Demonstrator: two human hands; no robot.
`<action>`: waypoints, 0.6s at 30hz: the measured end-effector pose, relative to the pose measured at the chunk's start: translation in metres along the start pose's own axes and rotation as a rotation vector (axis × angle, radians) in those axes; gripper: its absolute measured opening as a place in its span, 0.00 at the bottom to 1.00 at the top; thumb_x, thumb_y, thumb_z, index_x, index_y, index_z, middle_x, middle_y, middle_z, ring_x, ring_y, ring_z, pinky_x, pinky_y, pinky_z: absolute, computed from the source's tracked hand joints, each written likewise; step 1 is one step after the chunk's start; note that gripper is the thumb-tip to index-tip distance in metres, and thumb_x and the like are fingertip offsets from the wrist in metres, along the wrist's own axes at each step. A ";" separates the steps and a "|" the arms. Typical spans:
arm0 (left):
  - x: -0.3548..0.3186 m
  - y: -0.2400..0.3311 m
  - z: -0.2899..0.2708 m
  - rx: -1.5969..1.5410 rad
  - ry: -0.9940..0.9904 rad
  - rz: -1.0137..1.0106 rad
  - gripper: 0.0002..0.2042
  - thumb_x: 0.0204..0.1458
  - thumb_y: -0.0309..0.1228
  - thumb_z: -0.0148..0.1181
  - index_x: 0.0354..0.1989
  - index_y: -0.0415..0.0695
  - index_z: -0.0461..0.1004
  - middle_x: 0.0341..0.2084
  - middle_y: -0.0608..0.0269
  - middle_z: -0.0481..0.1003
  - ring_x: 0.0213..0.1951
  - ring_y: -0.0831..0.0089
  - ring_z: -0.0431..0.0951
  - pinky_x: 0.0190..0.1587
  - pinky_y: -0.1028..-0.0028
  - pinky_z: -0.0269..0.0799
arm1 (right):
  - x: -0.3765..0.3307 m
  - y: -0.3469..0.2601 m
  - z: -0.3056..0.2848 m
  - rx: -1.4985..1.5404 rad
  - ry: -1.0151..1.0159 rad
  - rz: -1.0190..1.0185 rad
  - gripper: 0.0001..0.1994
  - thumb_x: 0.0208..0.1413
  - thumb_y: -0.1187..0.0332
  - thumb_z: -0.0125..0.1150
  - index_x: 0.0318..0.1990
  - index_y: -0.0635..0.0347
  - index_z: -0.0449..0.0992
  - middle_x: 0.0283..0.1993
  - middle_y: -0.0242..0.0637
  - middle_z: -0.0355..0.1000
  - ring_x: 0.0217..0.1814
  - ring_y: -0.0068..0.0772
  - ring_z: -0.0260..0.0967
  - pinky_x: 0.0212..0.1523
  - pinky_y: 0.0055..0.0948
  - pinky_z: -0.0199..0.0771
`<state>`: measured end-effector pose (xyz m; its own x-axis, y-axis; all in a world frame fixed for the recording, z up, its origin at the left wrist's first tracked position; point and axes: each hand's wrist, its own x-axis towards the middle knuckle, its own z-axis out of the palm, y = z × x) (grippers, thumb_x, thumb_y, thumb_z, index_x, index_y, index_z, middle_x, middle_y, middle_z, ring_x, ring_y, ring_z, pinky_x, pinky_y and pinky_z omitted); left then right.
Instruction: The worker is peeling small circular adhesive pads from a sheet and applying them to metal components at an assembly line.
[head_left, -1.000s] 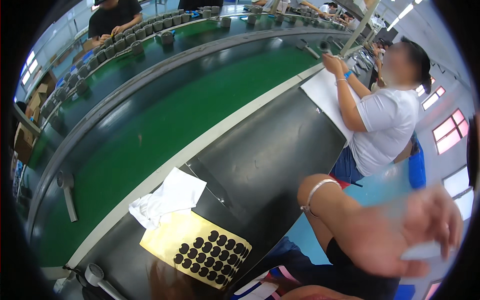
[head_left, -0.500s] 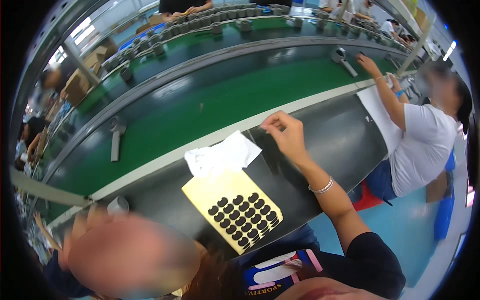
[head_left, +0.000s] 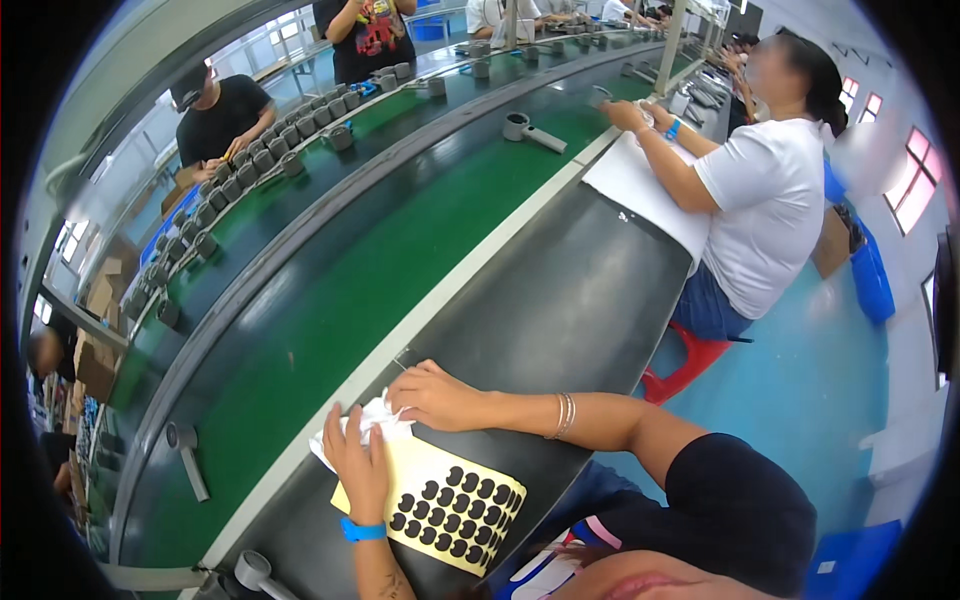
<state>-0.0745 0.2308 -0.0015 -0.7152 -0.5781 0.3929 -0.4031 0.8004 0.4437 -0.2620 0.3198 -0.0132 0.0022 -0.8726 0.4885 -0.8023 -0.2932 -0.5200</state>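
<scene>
Sweeping from the lower left to the upper right of the frame, a green conveyor belt [head_left: 380,290] borders a black tabletop [head_left: 550,320]. A co-worker in white [head_left: 765,195] sits at the upper right on a red stool [head_left: 685,366]. At the lower centre lies a yellow backing sheet [head_left: 403,463], with a crumpled white cloth [head_left: 378,412] at its upper-left end. The left hand [head_left: 358,465] lays its fingers, spread slightly apart, over the cloth; the right hand [head_left: 437,396] bends its fingers onto it, their grip impossible to tell. Notched black stickers [head_left: 453,523] dot the sheet's right part in rows.
</scene>
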 end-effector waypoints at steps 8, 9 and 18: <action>0.004 -0.001 -0.008 -0.075 0.014 -0.021 0.11 0.55 0.26 0.53 0.44 0.38 0.77 0.54 0.48 0.67 0.57 0.51 0.65 0.60 0.59 0.56 | 0.007 0.003 0.005 0.296 0.130 0.135 0.11 0.59 0.60 0.54 0.30 0.56 0.72 0.24 0.35 0.71 0.29 0.40 0.68 0.38 0.34 0.60; 0.003 -0.001 -0.009 -0.088 0.004 -0.017 0.11 0.54 0.26 0.53 0.44 0.39 0.77 0.55 0.49 0.67 0.58 0.51 0.64 0.60 0.59 0.56 | 0.007 0.005 0.006 0.293 0.130 0.134 0.11 0.59 0.60 0.54 0.30 0.56 0.72 0.24 0.35 0.71 0.29 0.40 0.68 0.38 0.34 0.60; 0.002 0.001 -0.010 -0.106 -0.095 -0.030 0.13 0.53 0.24 0.54 0.47 0.45 0.77 0.55 0.52 0.67 0.60 0.51 0.62 0.62 0.58 0.52 | 0.010 0.002 -0.004 0.302 -0.017 0.260 0.15 0.61 0.57 0.51 0.28 0.57 0.70 0.23 0.38 0.67 0.28 0.41 0.63 0.37 0.35 0.58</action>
<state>-0.0708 0.2287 0.0077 -0.7563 -0.5800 0.3027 -0.3661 0.7587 0.5389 -0.2660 0.3121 -0.0062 -0.1658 -0.9383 0.3035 -0.5660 -0.1615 -0.8084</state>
